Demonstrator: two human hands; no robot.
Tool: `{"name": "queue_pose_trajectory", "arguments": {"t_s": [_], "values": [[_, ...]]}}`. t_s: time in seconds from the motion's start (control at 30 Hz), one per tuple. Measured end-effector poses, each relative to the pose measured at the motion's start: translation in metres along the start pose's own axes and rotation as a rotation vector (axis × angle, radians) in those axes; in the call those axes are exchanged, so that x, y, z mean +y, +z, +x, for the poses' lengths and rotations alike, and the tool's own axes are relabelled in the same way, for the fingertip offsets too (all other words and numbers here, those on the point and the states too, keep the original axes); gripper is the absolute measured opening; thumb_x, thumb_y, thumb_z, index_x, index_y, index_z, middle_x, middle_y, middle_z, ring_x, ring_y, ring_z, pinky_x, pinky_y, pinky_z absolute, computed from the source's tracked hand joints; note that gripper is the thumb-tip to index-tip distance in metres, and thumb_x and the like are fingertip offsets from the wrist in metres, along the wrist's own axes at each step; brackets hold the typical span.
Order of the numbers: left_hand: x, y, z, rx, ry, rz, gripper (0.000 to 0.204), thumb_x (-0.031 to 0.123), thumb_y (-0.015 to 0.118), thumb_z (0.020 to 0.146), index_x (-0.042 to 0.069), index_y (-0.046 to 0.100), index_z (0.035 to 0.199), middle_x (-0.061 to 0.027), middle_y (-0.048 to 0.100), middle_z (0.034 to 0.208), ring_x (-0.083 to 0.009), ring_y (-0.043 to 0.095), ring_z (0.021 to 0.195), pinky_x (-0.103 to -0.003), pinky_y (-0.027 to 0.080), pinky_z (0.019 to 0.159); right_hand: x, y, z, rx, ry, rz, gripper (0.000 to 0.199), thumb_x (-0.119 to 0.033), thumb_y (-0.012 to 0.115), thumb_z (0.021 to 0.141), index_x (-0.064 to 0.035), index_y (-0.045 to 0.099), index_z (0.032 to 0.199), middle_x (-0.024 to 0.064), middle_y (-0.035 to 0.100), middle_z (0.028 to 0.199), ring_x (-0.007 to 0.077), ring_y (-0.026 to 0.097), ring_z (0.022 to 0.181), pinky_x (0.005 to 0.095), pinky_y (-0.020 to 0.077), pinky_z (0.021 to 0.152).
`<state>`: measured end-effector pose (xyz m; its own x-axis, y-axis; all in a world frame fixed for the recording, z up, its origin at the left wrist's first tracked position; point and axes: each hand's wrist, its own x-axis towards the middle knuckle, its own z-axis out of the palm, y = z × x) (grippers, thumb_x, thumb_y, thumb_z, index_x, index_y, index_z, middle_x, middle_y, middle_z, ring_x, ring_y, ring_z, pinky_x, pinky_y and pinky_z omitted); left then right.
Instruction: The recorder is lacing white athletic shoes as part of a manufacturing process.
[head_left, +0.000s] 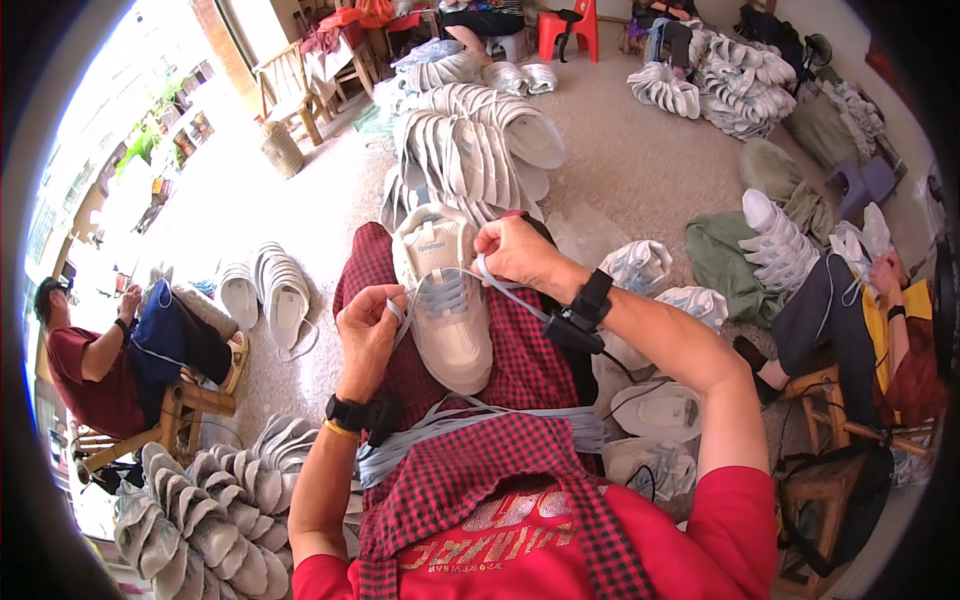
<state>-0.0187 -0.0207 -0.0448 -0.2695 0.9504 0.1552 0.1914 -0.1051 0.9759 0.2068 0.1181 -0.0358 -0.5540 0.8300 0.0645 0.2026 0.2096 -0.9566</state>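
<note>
A cream-white shoe upper (pixel 452 335) lies lengthwise on my lap, its toe toward me. Light blue-grey lace (pixel 438 297) crosses its front in several rows. To the left of the shoe, my left hand (pixel 368 325) pinches one end of this lace. My right hand (pixel 522 255), beside the shoe's opening on the right, pinches the other end, which trails down past my wrist. Both lace ends run outward from the shoe. A bundle of loose blue-grey laces (pixel 400 440) lies across my waist over a red-and-black checked apron (pixel 480 450).
Long stacks of nested shoe uppers (pixel 455 150) stand right ahead, with more piles (pixel 215 510) at lower left. Loose uppers (pixel 655 410) lie by my right side. One person (pixel 95 350) sits at left, another (pixel 890 330) at right. A red stool (pixel 568 32) stands at the back.
</note>
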Motion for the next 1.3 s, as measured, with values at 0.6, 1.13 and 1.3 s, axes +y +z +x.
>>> {"name": "queue_pose_trajectory", "arguments": {"t_s": [0.6, 1.13, 1.3], "values": [[0.002, 0.002, 0.01, 0.142, 0.11, 0.158, 0.01, 0.006, 0.066, 0.089, -0.001, 0.071, 0.096, -0.0001, 0.068, 0.077, -0.0029, 0.059, 0.067, -0.02, 0.047, 0.059, 0.0, 0.003, 0.001, -0.041, 0.013, 0.017, 0.027, -0.012, 0.084, 0.076, 0.0008, 0.066, 0.091, 0.0022, 0.068, 0.073, 0.0064, 0.06, 0.063, 0.024, 0.0471, 0.055], [-0.003, -0.009, 0.05, -0.139, 0.477, 0.354, 0.035, 0.001, 0.061, 0.078, -0.003, 0.059, 0.113, -0.0055, 0.052, 0.088, -0.0143, 0.051, 0.077, -0.031, 0.046, 0.07, 0.022, 0.022, 0.024, 0.135, -0.381, -0.326, 0.03, -0.005, 0.069, 0.067, -0.0014, 0.063, 0.096, 0.0115, 0.065, 0.077, 0.0294, 0.064, 0.072, 0.0407, 0.0511, 0.067], [0.068, -0.012, 0.052, -0.516, 0.585, 0.789, 0.033, 0.003, 0.059, 0.076, -0.003, 0.065, 0.108, -0.0282, 0.058, 0.112, -0.0422, 0.054, 0.102, -0.052, 0.044, 0.09, 0.026, 0.016, 0.042, 0.389, -1.2, -0.78, 0.027, -0.012, 0.065, 0.076, -0.0048, 0.058, 0.101, 0.022, 0.051, 0.123, 0.0448, 0.051, 0.112, 0.0569, 0.0478, 0.085]]}}
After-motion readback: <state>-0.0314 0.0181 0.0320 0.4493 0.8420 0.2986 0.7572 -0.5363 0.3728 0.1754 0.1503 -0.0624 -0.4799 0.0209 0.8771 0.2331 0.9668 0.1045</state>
